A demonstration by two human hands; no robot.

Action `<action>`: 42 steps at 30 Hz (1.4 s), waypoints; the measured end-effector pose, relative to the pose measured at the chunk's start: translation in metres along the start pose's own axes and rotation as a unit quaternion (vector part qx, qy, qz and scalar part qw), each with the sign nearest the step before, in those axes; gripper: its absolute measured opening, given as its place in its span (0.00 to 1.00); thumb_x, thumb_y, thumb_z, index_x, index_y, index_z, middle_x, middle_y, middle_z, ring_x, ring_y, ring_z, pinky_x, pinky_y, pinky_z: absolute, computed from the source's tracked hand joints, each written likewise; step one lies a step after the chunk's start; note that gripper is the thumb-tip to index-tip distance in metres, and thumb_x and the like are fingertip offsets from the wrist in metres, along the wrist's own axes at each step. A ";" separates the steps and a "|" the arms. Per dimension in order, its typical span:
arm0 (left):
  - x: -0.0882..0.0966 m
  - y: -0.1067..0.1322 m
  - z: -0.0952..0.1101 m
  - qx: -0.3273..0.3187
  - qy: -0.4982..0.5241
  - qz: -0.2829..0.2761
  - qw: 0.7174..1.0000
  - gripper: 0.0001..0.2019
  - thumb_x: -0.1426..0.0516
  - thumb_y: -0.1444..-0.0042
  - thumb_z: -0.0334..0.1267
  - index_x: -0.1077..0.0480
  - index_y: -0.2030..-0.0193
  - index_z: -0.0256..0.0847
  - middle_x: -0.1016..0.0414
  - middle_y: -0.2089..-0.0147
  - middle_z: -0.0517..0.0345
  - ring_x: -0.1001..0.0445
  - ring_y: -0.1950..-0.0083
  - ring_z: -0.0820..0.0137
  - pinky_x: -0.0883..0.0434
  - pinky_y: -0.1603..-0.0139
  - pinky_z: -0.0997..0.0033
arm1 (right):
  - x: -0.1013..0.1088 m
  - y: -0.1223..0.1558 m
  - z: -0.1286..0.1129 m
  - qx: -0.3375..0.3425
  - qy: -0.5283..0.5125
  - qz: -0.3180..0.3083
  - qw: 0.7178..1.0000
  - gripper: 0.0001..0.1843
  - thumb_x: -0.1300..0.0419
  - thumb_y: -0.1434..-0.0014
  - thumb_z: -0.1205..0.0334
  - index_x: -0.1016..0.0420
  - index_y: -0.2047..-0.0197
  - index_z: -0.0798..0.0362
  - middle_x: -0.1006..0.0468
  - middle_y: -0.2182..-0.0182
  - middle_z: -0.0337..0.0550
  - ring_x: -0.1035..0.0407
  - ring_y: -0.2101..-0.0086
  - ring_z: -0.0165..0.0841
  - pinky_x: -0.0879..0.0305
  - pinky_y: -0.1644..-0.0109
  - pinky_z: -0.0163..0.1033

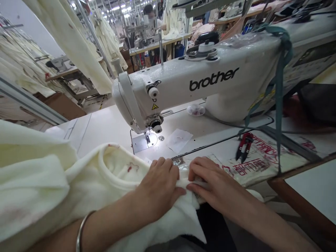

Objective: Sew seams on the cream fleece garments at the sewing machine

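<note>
A cream garment with a round banded neckline spreads over the left front of the sewing table and down towards my lap. Red thread marks show inside its neck opening. My left hand is closed on the garment's edge, right of the neckline. Close beside it, my right hand pinches the same edge between thumb and fingers. A short stretch of cloth runs between the two hands. Beyond them stands the white sewing machine, its lamp lighting the needle plate. Both hands are in front of the plate, apart from it.
Red-handled thread snips lie on the table at right. A white cloth scrap and a small clear dish sit under the machine arm. A teal strap hangs from the machine. Behind, cream garments hang and a person sits at another machine.
</note>
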State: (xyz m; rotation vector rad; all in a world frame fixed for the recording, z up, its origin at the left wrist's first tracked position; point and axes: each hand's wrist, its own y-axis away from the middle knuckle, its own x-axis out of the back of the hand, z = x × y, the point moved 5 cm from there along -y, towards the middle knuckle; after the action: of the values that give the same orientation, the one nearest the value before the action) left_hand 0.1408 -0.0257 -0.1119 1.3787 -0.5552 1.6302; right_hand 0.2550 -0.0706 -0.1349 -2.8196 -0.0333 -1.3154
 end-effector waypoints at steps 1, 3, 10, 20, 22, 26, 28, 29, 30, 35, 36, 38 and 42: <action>-0.002 0.000 -0.004 -0.010 0.017 0.007 1.000 0.07 0.45 0.43 0.39 0.37 0.63 0.36 0.33 0.58 0.49 0.37 0.55 0.60 0.35 0.53 0.55 | 0.001 -0.002 -0.002 0.010 -0.014 -0.003 1.000 0.10 0.44 0.47 0.77 0.38 0.72 0.53 0.33 0.67 0.39 0.37 0.62 0.33 0.39 0.61 0.37; -0.002 0.002 -0.014 -0.029 0.056 0.018 0.998 0.07 0.46 0.42 0.38 0.39 0.65 0.38 0.33 0.59 0.51 0.36 0.56 0.62 0.34 0.54 0.59 | 0.003 -0.008 -0.007 0.028 -0.050 -0.021 0.998 0.11 0.42 0.49 0.78 0.38 0.72 0.53 0.32 0.67 0.38 0.37 0.59 0.33 0.39 0.58 0.37; 0.017 0.020 -0.059 0.065 0.226 -0.038 0.971 0.11 0.44 0.44 0.45 0.37 0.60 0.42 0.28 0.61 0.61 0.31 0.63 0.70 0.37 0.61 0.71 | 0.008 -0.053 -0.028 -0.032 -0.150 -0.178 0.972 0.05 0.40 0.49 0.71 0.32 0.72 0.53 0.31 0.77 0.32 0.33 0.73 0.27 0.43 0.73 0.30; 0.016 0.019 -0.077 0.157 0.380 -0.047 0.910 0.16 0.47 0.46 0.49 0.30 0.66 0.37 0.34 0.71 0.62 0.40 0.70 0.75 0.44 0.72 0.77 | 0.009 -0.076 -0.038 -0.050 -0.182 -0.235 0.953 0.04 0.41 0.50 0.70 0.32 0.69 0.53 0.30 0.78 0.33 0.35 0.79 0.24 0.42 0.80 0.26; 0.016 0.019 -0.074 0.151 0.402 -0.033 0.902 0.13 0.46 0.46 0.46 0.31 0.68 0.37 0.34 0.71 0.62 0.40 0.70 0.76 0.43 0.71 0.77 | 0.013 -0.074 -0.037 -0.038 -0.181 -0.216 0.959 0.09 0.40 0.50 0.70 0.29 0.64 0.52 0.29 0.74 0.34 0.35 0.76 0.25 0.40 0.77 0.27; 0.019 0.022 -0.069 0.159 0.377 -0.005 0.912 0.10 0.46 0.47 0.43 0.31 0.69 0.38 0.33 0.72 0.63 0.40 0.70 0.76 0.43 0.71 0.77 | 0.009 -0.070 -0.031 -0.040 -0.173 -0.260 0.949 0.10 0.39 0.49 0.63 0.26 0.61 0.52 0.29 0.75 0.35 0.33 0.73 0.27 0.40 0.73 0.28; 0.020 0.022 -0.069 0.170 0.355 0.006 0.919 0.10 0.46 0.47 0.43 0.31 0.69 0.38 0.34 0.74 0.64 0.40 0.72 0.76 0.44 0.72 0.76 | 0.003 -0.071 -0.025 -0.062 -0.184 -0.277 0.941 0.09 0.41 0.48 0.59 0.26 0.63 0.53 0.29 0.77 0.37 0.32 0.74 0.29 0.39 0.73 0.29; 0.020 0.022 -0.071 0.177 0.344 0.012 0.922 0.10 0.46 0.47 0.43 0.30 0.69 0.38 0.34 0.75 0.64 0.41 0.73 0.76 0.44 0.72 0.76 | 0.001 -0.073 -0.024 -0.064 -0.190 -0.272 0.941 0.09 0.41 0.48 0.59 0.26 0.65 0.54 0.28 0.76 0.37 0.31 0.74 0.29 0.38 0.73 0.30; 0.021 0.020 -0.074 0.183 0.334 0.017 0.924 0.10 0.47 0.47 0.43 0.30 0.69 0.38 0.34 0.75 0.64 0.41 0.73 0.76 0.45 0.72 0.76 | -0.001 -0.076 -0.023 -0.062 -0.200 -0.261 0.942 0.08 0.42 0.48 0.60 0.27 0.66 0.54 0.27 0.76 0.38 0.31 0.74 0.29 0.38 0.73 0.30; 0.025 0.003 -0.100 0.227 0.312 0.036 0.922 0.10 0.47 0.50 0.42 0.34 0.75 0.38 0.38 0.78 0.64 0.42 0.74 0.77 0.47 0.75 0.77 | -0.008 -0.105 -0.021 -0.075 -0.178 -0.226 0.955 0.03 0.45 0.50 0.63 0.34 0.73 0.54 0.27 0.78 0.36 0.36 0.81 0.24 0.41 0.79 0.29; 0.025 -0.002 -0.106 0.239 0.316 0.035 0.917 0.10 0.47 0.51 0.42 0.35 0.76 0.38 0.41 0.79 0.65 0.44 0.75 0.77 0.48 0.76 0.77 | -0.008 -0.113 -0.021 -0.083 -0.148 -0.212 0.962 0.03 0.44 0.51 0.63 0.35 0.74 0.53 0.29 0.79 0.35 0.38 0.82 0.24 0.43 0.80 0.29; 0.025 -0.010 -0.118 0.260 0.327 0.036 0.908 0.10 0.47 0.53 0.41 0.39 0.78 0.38 0.46 0.81 0.66 0.46 0.77 0.78 0.50 0.78 0.77 | -0.006 -0.127 -0.022 -0.094 -0.099 -0.175 0.975 0.04 0.44 0.52 0.64 0.35 0.76 0.53 0.31 0.82 0.35 0.40 0.84 0.24 0.45 0.81 0.30; 0.029 -0.021 -0.134 0.273 0.315 0.061 0.907 0.09 0.48 0.56 0.38 0.44 0.80 0.39 0.47 0.81 0.65 0.47 0.77 0.77 0.50 0.78 0.77 | 0.000 -0.148 -0.029 -0.067 -0.050 -0.101 0.991 0.08 0.43 0.52 0.66 0.38 0.79 0.52 0.33 0.83 0.37 0.38 0.82 0.28 0.44 0.80 0.33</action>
State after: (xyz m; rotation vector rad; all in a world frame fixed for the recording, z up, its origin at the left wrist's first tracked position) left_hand 0.0880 0.1016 -0.1260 1.0899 0.2252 2.3048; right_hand 0.2281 0.0763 -0.1139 -3.0648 -0.2477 -1.2520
